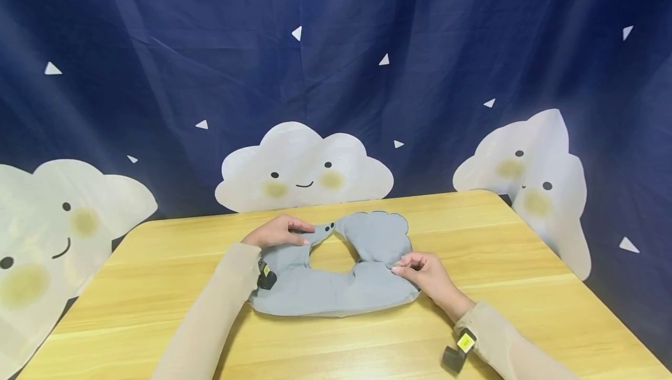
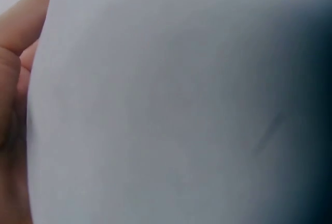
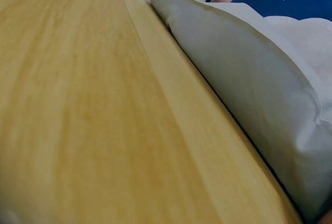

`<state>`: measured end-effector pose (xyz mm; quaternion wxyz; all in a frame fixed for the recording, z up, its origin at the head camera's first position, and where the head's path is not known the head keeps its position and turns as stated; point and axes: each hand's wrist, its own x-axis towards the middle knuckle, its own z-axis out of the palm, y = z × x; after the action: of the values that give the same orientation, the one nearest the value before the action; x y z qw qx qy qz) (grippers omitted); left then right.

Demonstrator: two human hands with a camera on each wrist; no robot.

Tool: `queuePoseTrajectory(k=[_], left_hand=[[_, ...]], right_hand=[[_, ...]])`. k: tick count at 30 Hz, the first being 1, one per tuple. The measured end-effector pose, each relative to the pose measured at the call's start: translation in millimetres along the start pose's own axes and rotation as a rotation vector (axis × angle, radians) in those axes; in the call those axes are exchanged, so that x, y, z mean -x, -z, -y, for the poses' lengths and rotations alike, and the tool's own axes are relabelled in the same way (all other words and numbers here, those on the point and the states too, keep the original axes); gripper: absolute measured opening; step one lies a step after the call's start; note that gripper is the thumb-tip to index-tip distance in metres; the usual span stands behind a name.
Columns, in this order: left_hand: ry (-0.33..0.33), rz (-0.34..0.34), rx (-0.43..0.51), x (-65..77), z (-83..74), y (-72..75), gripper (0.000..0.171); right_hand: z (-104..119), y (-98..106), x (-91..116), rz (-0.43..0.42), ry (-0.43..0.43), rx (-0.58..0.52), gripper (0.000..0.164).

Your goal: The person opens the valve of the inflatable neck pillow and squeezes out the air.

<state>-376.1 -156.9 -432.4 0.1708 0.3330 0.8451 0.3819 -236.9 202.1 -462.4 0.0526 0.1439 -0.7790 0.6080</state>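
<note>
Pillow (image 1: 331, 292), grey & U-shaped, lies mid-table (image 1: 157, 286) in front of you. Your L hand (image 1: 275, 232) is on its far L side, fingertips near two black dots (image 1: 329, 227); can't tell if it grips or just rests. Your R hand (image 1: 427, 275) pinches the R edge btwn thumb & fingers, at the crease. Blue curtain (image 1: 430, 18) w/ clouds (image 1: 301, 164) hangs behind.

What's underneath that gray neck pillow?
The gray neck pillow rests on the wood-grain table, which shows through the pillow's open middle. Anything directly beneath the pillow itself is covered, so I can't tell.
</note>
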Motion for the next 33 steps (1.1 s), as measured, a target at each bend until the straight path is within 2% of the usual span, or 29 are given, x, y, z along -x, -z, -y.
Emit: queuePoseTrajectory(k=[6, 15, 19, 26, 29, 33], left_hand=[[0.024, 0.005, -0.107, 0.1, -5.3, -2.1, 0.039], [0.05, 0.011, -0.219, 2.4, -16.7, -4.3, 0.034], [0.035, 0.022, -0.269, 1.9, -18.3, -5.7, 0.033], [0.026, 0.021, -0.26, 1.0, -14.7, -7.3, 0.033], [0.029, 0.008, -0.217, 1.8, -11.6, -6.3, 0.034], [-0.005, -0.003, -0.131, 6.5, -9.4, -4.1, 0.036]], right_hand=[[0, 0, 0, -0.003, 0.008, 0.0, 0.014], [1, -1, 0, 0.002, 0.011, 0.002, 0.012], [2, -1, 1, 0.003, 0.017, -0.005, 0.012], [2, 0, 1, 0.009, 0.019, -0.007, 0.013], [1, 0, 1, 0.008, 0.023, 0.0, 0.014], [1, -1, 1, 0.007, 0.026, 0.012, 0.014]])
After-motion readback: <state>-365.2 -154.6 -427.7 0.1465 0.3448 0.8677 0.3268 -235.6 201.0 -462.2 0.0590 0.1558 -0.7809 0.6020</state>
